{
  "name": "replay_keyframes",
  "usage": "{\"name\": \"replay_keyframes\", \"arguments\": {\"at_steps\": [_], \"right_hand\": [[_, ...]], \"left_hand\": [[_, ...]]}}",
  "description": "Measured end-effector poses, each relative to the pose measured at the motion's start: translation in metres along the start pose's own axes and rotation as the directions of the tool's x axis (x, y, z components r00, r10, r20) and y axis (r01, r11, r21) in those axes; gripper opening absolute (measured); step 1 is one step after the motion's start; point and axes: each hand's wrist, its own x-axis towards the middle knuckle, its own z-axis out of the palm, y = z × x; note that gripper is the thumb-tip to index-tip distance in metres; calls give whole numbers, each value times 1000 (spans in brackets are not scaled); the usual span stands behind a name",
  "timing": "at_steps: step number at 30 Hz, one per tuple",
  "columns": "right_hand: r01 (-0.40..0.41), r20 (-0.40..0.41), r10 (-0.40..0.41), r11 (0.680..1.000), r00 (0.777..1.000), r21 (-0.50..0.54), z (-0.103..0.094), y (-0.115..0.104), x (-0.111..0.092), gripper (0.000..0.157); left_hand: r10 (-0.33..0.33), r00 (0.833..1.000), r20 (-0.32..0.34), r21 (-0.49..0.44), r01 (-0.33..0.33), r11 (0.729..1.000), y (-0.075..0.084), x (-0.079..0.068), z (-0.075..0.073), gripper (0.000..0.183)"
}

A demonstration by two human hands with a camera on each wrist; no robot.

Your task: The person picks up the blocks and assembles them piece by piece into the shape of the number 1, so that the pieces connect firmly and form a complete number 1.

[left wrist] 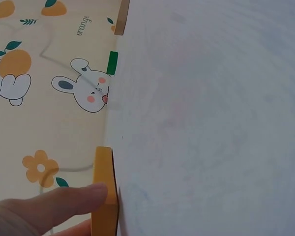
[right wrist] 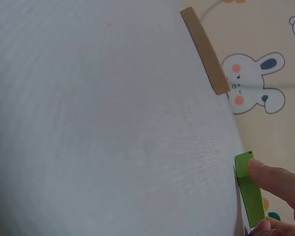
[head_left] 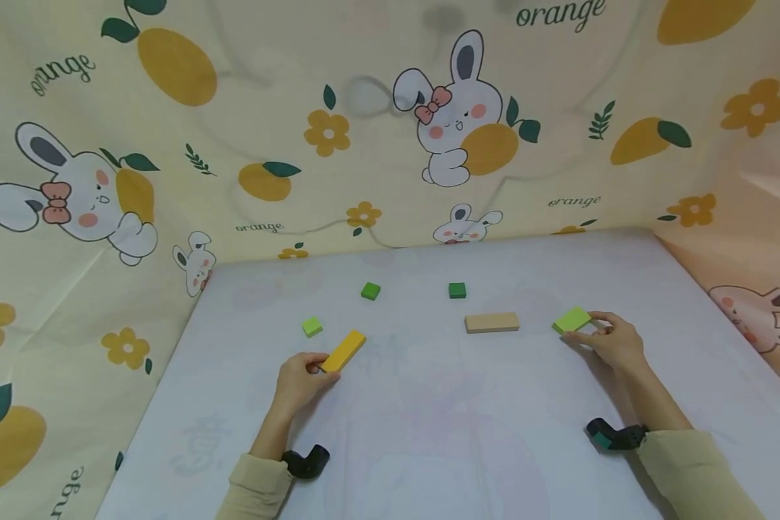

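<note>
On the left, my left hand (head_left: 301,380) pinches the near end of a long yellow-orange block (head_left: 344,351), which slants away to the right. The left wrist view shows the thumb lying against this yellow block (left wrist: 104,191). Over on the right side, my right hand (head_left: 614,342) pinches a light green rectangular block (head_left: 572,320) between thumb and fingers. A fingertip presses on the green block (right wrist: 249,189) in the right wrist view. Left of that block lies a plain wooden block (head_left: 492,323), flat on the white table.
A small light green block (head_left: 312,327) sits just beyond the left hand. Farther back are a small green block (head_left: 370,291) and a dark green block (head_left: 457,290). The white table (head_left: 422,419) ends at a curtain (head_left: 377,166) printed with rabbits and oranges.
</note>
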Motion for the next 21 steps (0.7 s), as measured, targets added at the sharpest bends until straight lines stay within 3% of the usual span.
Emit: {"name": "replay_keyframes", "arguments": {"at_steps": [13,21], "right_hand": [[-55,39,53,997,998,52,0,1,2,85],[-59,44,57,998,997,32,-2,1,2,86]], "left_hand": [[74,997,14,-20,-74,997,2,-3,0,36],[114,993,29,-42,-113,993,8,-4,1,36]]}}
